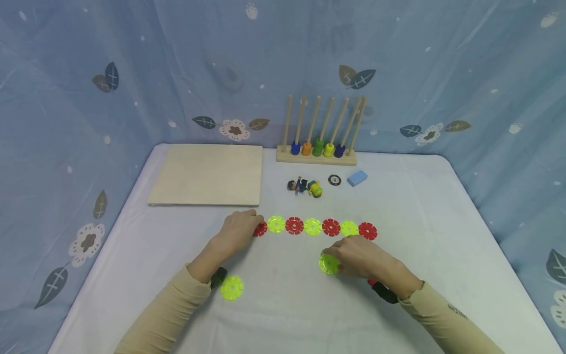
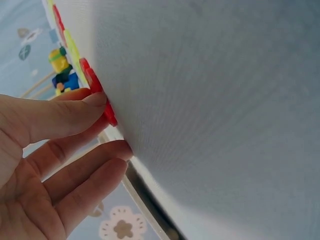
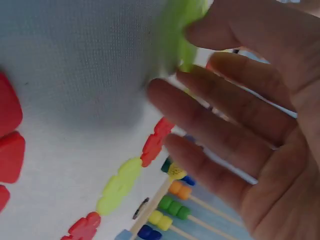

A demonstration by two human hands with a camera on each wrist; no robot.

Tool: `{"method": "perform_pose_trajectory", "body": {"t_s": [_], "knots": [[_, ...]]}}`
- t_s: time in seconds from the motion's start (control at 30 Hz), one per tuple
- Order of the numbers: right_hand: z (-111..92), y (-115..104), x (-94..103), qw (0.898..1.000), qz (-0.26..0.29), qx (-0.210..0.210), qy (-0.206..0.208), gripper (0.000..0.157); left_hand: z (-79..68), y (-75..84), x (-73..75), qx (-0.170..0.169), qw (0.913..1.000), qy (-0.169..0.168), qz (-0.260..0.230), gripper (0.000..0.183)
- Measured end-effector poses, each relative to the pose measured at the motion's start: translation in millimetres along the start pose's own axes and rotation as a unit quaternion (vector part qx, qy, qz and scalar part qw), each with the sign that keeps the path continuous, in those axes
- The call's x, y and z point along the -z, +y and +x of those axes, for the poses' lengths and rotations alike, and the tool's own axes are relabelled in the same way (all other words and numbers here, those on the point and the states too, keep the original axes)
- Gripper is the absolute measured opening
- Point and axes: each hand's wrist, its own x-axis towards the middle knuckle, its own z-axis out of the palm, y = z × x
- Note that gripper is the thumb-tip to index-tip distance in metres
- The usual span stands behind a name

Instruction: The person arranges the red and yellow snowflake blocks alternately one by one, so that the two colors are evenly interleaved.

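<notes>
My left hand (image 1: 239, 230) pinches a red flower-shaped disc (image 2: 111, 116) between thumb and finger at the left end of a row of discs. In the row, alternating to the right, lie yellow-green discs (image 1: 276, 224) and red discs (image 1: 294, 226), the last a red one (image 1: 367, 231). My right hand (image 1: 360, 255) holds another yellow-green disc (image 1: 328, 264) by its edge, thumb on one face, just in front of the row. A loose yellow-green disc (image 1: 232, 288) lies beside my left wrist. Under the right wrist, a red disc (image 1: 372, 282) is mostly hidden.
A pale wooden board (image 1: 208, 174) lies at the back left. Behind the row are two toy figures (image 1: 315, 189), a round black-and-white chip (image 1: 334, 180) and a blue block (image 1: 357, 178). A wooden peg rack (image 1: 316, 159) with coloured beads stands by the curtain.
</notes>
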Motion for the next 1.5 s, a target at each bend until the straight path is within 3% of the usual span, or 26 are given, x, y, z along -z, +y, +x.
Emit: {"method": "perform_pose_trajectory", "body": {"t_s": [0.2,0.3,0.47,0.7,0.9,1.17,1.5], "knots": [[-1.2,0.7,-4.1,1.000,0.010,-0.002,0.008,0.038,0.5,0.7,0.2,-0.001,1.0000,0.000,-0.002,0.026],[0.5,-1.2,-6.2,1.000,0.009,0.010,0.010,0.042,0.5,0.7,0.5,-0.001,1.0000,-0.002,0.002,0.026],[10.7,-8.1,-9.5,0.999,0.007,0.028,-0.016,0.051,-0.1,1.1,1.6,0.001,1.0000,-0.004,0.008,0.027],[19.1,-20.3,-6.5,0.997,-0.019,0.006,-0.072,0.055,-0.6,1.6,2.2,0.000,1.0000,-0.005,0.005,0.027],[13.5,-21.2,-5.4,0.997,-0.052,0.007,-0.057,0.055,-0.3,1.2,2.6,0.006,0.9999,-0.007,0.008,0.028],[-18.5,22.8,8.1,0.994,0.021,-0.104,-0.008,0.051,1.0,0.8,3.0,0.005,0.9998,-0.017,0.010,0.026],[-46.5,88.3,6.0,0.980,0.060,-0.188,0.007,0.052,1.7,2.5,6.0,0.014,0.9994,-0.032,0.005,0.027]]}}
